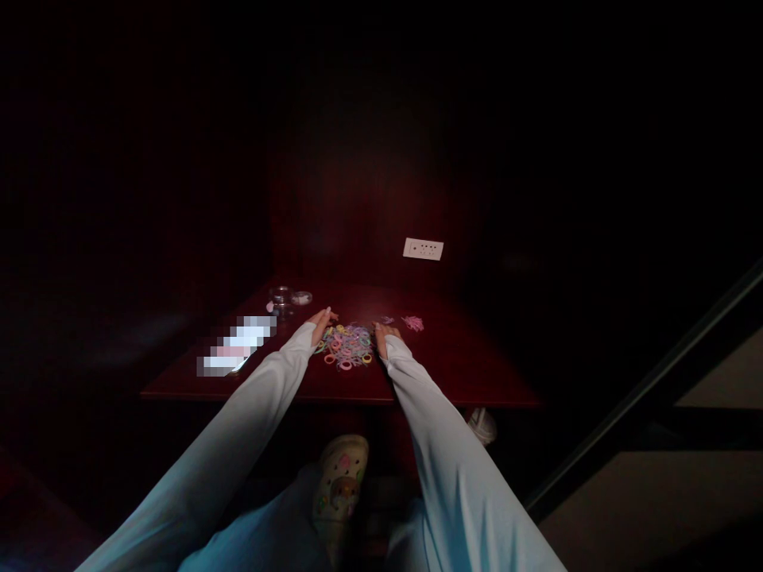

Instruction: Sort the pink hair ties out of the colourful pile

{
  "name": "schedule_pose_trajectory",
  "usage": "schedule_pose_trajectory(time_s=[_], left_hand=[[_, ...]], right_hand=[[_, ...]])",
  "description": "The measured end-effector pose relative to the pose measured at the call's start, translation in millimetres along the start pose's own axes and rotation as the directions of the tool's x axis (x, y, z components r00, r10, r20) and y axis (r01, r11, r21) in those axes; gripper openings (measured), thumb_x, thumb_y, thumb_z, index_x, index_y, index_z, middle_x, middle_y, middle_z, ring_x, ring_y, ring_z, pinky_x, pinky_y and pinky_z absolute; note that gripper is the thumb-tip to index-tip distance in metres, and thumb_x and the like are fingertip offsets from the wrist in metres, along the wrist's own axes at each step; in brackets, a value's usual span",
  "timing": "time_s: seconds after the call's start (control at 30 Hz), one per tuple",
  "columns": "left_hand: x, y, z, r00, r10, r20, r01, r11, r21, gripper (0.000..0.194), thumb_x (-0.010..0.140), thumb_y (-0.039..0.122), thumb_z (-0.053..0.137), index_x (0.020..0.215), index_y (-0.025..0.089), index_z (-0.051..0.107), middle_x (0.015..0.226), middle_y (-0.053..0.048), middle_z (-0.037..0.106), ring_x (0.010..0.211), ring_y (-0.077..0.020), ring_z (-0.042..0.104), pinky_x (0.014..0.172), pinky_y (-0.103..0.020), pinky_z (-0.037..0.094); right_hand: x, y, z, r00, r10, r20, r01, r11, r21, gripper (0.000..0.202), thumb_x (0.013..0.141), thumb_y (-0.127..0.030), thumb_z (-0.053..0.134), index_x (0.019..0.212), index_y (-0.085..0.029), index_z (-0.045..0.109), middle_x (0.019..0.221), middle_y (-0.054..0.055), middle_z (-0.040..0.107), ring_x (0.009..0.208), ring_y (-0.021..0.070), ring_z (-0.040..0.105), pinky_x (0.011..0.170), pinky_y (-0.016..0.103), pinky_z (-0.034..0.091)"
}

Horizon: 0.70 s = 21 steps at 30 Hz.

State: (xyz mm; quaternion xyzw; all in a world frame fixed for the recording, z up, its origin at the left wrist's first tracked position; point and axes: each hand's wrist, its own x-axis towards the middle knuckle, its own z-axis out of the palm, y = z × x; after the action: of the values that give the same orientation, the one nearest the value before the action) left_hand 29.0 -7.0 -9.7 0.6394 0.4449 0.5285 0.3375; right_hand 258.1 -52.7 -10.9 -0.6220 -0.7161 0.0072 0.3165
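Observation:
A loose pile of small coloured hair ties (347,347) lies on the dark red table between my two hands. My left hand (320,324) rests at the pile's left edge, its fingers stretched forward and nothing seen in it. On the right edge of the pile is my right hand (385,338), with its fingers pointing down at the tabletop; it appears to hold nothing, though its fingertips show only in part. Just beyond it lie a few purple hair ties (388,320) and a separate bunch of pink hair ties (413,323).
A clear jar (281,299) with a round lid (302,298) beside it stands at the table's back left. A bright phone-like screen (242,348), blurred out, lies at the left. A socket plate (423,249) is on the back wall. The table's front edge (351,398) is close.

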Motion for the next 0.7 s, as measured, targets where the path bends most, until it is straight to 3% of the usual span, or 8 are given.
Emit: schedule_pose_trajectory(time_s=[0.17,0.27,0.43,0.53,0.63,0.7], left_hand=[[6,-10,-1.4,0.999,-0.005,-0.051,0.006,1.000,0.025,0.084,0.083,0.093,0.027,0.088,0.020,0.070,0.111,-0.014,0.076,0.110,-0.0311,0.069,0.105,-0.049,0.053],[7,-10,-1.1,0.996,-0.059,-0.072,0.056,0.998,-0.035,0.081,0.086,0.090,0.025,0.087,0.021,0.068,0.119,-0.013,0.075,0.112,-0.0305,0.069,0.104,-0.048,0.054],[6,-2,0.1,0.984,-0.166,-0.058,0.156,0.977,-0.142,0.088,0.077,0.099,0.029,0.088,0.019,0.065,0.123,-0.018,0.073,0.118,-0.0342,0.067,0.106,-0.051,0.053],[3,2,-0.9,0.987,-0.160,-0.017,0.155,0.971,-0.180,0.089,0.074,0.101,0.032,0.090,0.019,0.064,0.124,-0.018,0.072,0.119,-0.0337,0.067,0.105,-0.050,0.053],[-1,8,-3.7,0.985,-0.165,0.041,0.170,0.962,-0.215,0.092,0.065,0.105,0.039,0.092,0.020,0.063,0.122,-0.017,0.073,0.118,-0.0343,0.068,0.104,-0.049,0.053],[-4,12,-5.9,0.982,-0.170,0.084,0.185,0.956,-0.229,0.093,0.060,0.106,0.045,0.092,0.021,0.063,0.120,-0.015,0.074,0.118,-0.0348,0.068,0.104,-0.049,0.052]], right_hand=[[24,-14,10,0.994,0.021,0.104,-0.029,0.997,0.072,0.048,0.110,-0.030,0.032,0.146,-0.018,0.062,0.144,0.011,0.067,0.137,0.0198,0.060,0.120,0.037,0.043],[41,-22,16,0.985,0.025,0.171,-0.047,0.991,0.128,0.049,0.110,-0.036,0.032,0.141,-0.019,0.067,0.143,0.010,0.068,0.136,0.0208,0.061,0.120,0.037,0.044],[51,-26,19,0.973,0.000,0.232,-0.070,0.954,0.292,0.058,0.109,-0.055,0.030,0.127,-0.025,0.077,0.131,0.007,0.075,0.131,0.0210,0.066,0.117,0.037,0.045],[44,-27,18,0.968,0.021,0.250,-0.144,0.862,0.486,0.067,0.106,-0.064,0.029,0.122,-0.023,0.079,0.126,0.009,0.077,0.123,0.0216,0.070,0.112,0.037,0.050],[35,-27,16,0.968,0.012,0.249,-0.172,0.758,0.629,0.067,0.105,-0.064,0.031,0.123,-0.020,0.078,0.124,0.011,0.078,0.118,0.0226,0.072,0.108,0.038,0.053],[30,-23,15,0.976,0.002,0.219,-0.149,0.736,0.660,0.064,0.105,-0.062,0.033,0.125,-0.021,0.077,0.127,0.010,0.076,0.122,0.0230,0.070,0.110,0.039,0.051]])
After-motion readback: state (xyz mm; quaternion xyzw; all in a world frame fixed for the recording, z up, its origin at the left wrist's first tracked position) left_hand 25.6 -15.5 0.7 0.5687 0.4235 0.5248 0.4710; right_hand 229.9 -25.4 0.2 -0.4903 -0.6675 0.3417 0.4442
